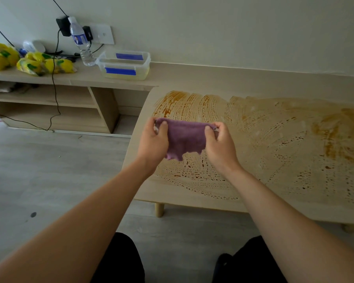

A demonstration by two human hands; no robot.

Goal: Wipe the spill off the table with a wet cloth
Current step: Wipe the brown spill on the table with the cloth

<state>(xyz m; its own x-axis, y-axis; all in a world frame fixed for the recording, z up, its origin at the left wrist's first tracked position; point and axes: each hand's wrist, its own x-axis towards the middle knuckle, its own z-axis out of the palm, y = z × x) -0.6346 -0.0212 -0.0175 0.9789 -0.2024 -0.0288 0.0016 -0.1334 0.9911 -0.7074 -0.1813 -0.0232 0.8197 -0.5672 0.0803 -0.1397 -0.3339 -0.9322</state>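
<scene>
A purple cloth (185, 138) hangs stretched between both hands above the left end of the light wooden table (151, 193). My left hand (154, 142) pinches its left top corner and my right hand (220, 145) pinches its right top corner. An orange-brown spill (274, 139) is smeared in curved streaks over most of the tabletop, thickest at the far right. The cloth's lower edge dangles just above the streaks.
A clear plastic container (124, 65) with blue tape holds liquid on a low shelf unit at the back left. Beside it stand a water bottle (81, 40) and yellow packets (31, 62). Cables hang from a wall socket. Grey floor lies to the left.
</scene>
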